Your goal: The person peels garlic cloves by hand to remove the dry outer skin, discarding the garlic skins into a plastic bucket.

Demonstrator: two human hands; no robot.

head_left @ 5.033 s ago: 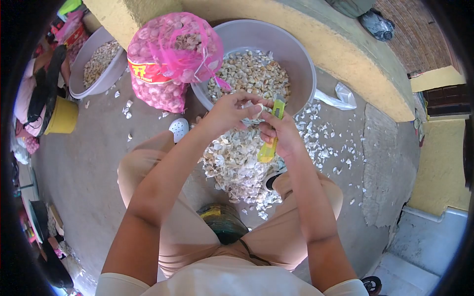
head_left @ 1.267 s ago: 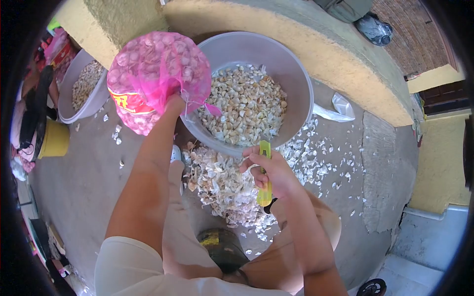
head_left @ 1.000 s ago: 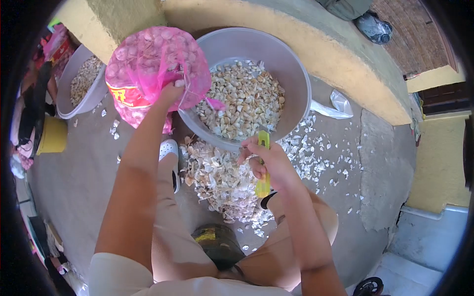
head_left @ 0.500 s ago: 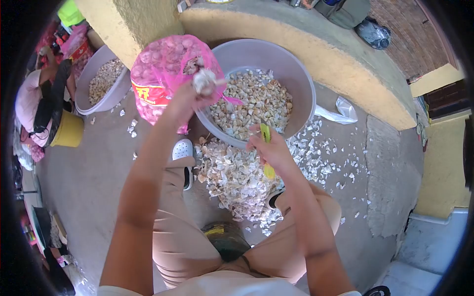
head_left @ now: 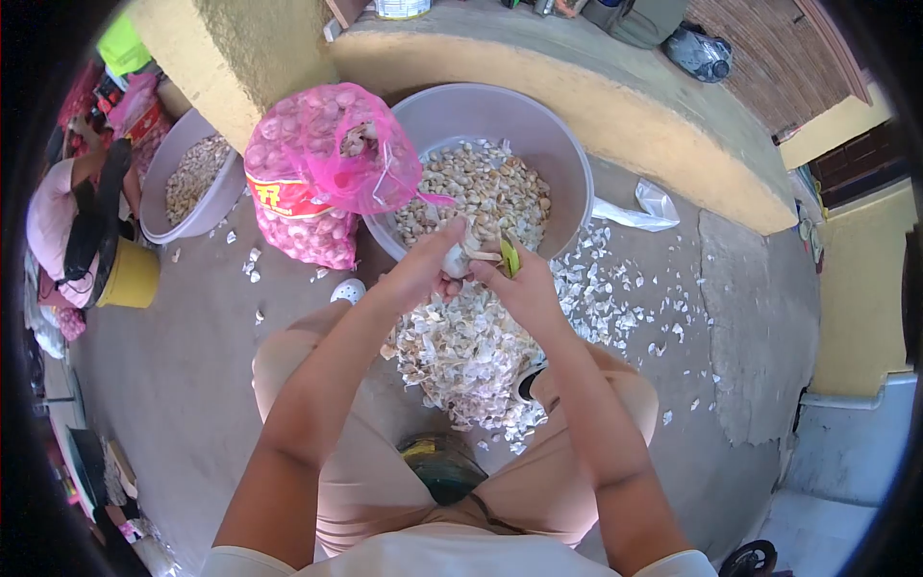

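My left hand (head_left: 423, 267) is closed round a white garlic bulb (head_left: 457, 260), just above the near rim of the large tub. Touching the bulb's stem from the right, my right hand (head_left: 519, 288) grips a small knife with a yellow-green handle (head_left: 510, 258); its blade cannot be made out. Beneath both hands lies a heap of garlic skins (head_left: 461, 356). The large tub (head_left: 572, 159) holds many loose cloves (head_left: 490, 192). Left of it stands a pink mesh sack (head_left: 303, 144) full of garlic bulbs, torn or open near its top.
At the far left a person (head_left: 53, 221) sits by a yellow bucket (head_left: 132, 274) and a second tub (head_left: 216, 207) of cloves. A curved low wall (head_left: 577, 87) runs behind the large tub. A plastic bag (head_left: 654, 210) lies right of it, and scattered skins (head_left: 615, 298) cover the floor.
My left hand has come from in front of the sack down and right with the bulb, meeting my right hand. The knife now sits against the bulb's stem. The view has shifted slightly.
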